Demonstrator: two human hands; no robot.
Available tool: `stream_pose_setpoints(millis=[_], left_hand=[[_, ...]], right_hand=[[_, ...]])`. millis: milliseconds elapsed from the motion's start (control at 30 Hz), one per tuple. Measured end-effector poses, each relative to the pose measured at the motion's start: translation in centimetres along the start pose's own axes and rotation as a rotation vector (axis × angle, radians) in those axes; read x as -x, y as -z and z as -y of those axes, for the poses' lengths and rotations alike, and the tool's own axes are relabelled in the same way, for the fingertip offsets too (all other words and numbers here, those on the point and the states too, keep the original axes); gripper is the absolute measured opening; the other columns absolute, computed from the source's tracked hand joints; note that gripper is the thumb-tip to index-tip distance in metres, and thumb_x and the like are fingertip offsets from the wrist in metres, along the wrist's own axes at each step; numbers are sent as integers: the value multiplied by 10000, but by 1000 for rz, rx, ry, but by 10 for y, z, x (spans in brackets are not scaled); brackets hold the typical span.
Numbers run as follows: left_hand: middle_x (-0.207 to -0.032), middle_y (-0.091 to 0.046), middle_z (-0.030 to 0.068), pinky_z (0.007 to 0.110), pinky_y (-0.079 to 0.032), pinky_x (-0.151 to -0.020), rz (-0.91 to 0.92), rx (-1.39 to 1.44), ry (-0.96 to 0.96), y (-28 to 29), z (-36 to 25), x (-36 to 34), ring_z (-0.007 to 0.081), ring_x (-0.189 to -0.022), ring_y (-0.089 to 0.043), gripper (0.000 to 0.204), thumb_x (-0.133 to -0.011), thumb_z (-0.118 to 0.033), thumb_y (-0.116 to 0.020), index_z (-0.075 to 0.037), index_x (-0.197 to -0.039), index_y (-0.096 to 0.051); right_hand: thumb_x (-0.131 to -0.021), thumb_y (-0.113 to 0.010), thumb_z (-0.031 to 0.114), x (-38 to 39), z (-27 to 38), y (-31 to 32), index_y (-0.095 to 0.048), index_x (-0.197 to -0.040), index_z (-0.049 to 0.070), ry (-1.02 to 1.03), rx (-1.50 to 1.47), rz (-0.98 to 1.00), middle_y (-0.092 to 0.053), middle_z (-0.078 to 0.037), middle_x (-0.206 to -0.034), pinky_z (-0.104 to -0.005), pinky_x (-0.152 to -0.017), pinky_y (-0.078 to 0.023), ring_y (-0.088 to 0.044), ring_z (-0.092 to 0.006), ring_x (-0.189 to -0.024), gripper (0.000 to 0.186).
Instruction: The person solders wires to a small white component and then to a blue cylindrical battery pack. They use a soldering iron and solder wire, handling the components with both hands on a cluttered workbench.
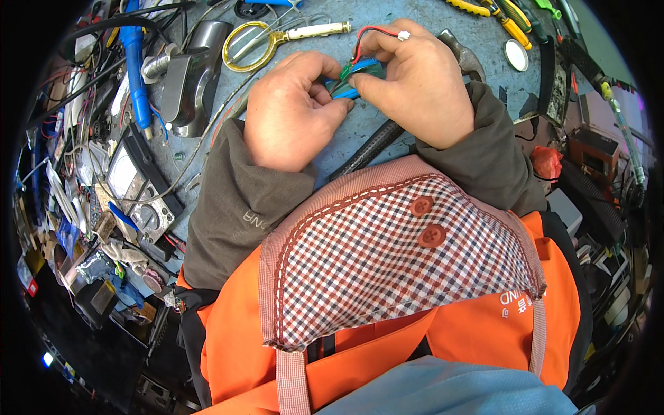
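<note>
Blue-and-green part [365,66]: between the two hands, near the tabletop's [494,59] far edge.
Left hand [287,111]: fingers curled, thumb and fingertips closed on the part's left end.
Right hand [422,86]: thumb and fingers pinching its right end.
Red and black leads [358,43]: arching up from the part to a white connector [404,35] by the right hand.
Magnifying glass [318,31]: gold-rimmed, beyond the left hand.
Meter [142,187]: dial-faced, at left.

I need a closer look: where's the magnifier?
In the head view, the magnifier lies on the bench near the top, left of centre, just beyond the left hand and right of the grey metal block.
</note>
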State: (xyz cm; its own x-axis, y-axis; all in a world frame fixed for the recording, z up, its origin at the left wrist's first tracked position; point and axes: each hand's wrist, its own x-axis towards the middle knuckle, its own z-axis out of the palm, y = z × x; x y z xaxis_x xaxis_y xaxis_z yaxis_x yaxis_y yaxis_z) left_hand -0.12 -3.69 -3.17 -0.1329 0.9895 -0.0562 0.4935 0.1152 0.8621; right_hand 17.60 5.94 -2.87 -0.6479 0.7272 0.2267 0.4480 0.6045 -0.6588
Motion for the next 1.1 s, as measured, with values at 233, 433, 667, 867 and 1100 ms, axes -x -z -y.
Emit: stream_pose_setpoints(millis=[233,433,667,867,1100], left_hand=[[-829,-623,-30,188,-492,-641,3,16,24,1,-2,0,19,-711,-543,349,-796,17,-842,4,-1118,-706],[-853,-632,-2,203,-503,-634,-4,77,42,-2,0,1,42,-698,-570,342,-781,34,-836,7,-1096,-704],[-892,-630,41,232,-534,-611,-23,104,44,-3,-3,-1,65,-665,-608,304,-761,52,-820,6,-1038,-703],[-883,-626,41,229,-537,-606,-31,114,57,-4,0,0,59,-655,-605,306,-760,44,-834,6,-1035,-706],[-853,-623,40,239,-541,-610,-30,87,38,-3,1,-1,67,-656,-608,307,-755,33,-842,4,-1030,-709]], right_hand=[[-826,-808,41,3,-7,2,-716,-1072,-13,-97,-150,39,-661,-67,-1005,-299,-791,-539,-650,-149,-859,268],[-832,-729,107,0,-27,-2,-739,-1012,0,-196,-452,83,-718,-136,-881,-360,-681,-553,-690,-228,-729,210],[-991,-654,137,-14,-20,29,-704,-1111,10,-462,-534,302,-678,-15,-930,-227,-614,-530,-652,-85,-773,181],[-980,-679,141,-15,-24,28,-720,-1093,16,-421,-574,317,-676,-14,-898,-233,-638,-530,-628,-80,-733,174],[-930,-715,113,-17,-21,28,-724,-1076,9,-395,-539,334,-681,-22,-881,-231,-651,-529,-623,-85,-731,180]])
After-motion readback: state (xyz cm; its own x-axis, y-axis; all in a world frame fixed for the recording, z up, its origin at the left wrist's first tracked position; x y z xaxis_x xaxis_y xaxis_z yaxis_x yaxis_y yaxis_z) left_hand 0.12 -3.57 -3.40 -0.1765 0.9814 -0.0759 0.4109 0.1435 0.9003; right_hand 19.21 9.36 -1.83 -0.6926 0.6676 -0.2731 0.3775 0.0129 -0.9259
